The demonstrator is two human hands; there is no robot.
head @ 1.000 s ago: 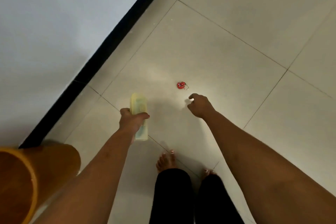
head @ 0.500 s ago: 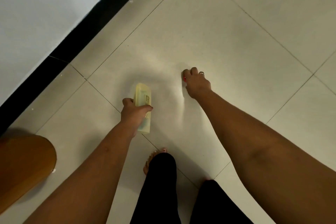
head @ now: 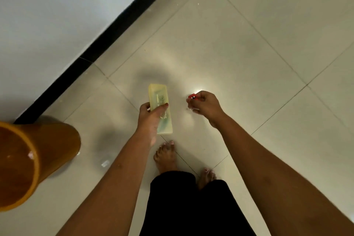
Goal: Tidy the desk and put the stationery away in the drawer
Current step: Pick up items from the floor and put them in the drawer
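My left hand (head: 150, 116) grips a pale yellow translucent pencil box (head: 160, 101) around its middle, holding it lengthwise above the floor. My right hand (head: 204, 104) is closed with its fingertips pinching a small red keyring (head: 192, 96), lifted off the tiles. The red piece shows at the fingertips, while the rest of it is hidden in the fingers. Both hands hang over the tiled floor (head: 239, 53), about a hand's width apart.
An orange bin (head: 38, 157) stands at the left by the white wall (head: 57, 5) and its black skirting (head: 107, 42). My bare feet (head: 166, 155) and black trousers are below the hands. A small clear scrap (head: 105, 163) lies on the floor near the bin.
My right hand reached down to the red keyring on the floor, closed on it and lifted it. The view rose and the bin came back in at the left.
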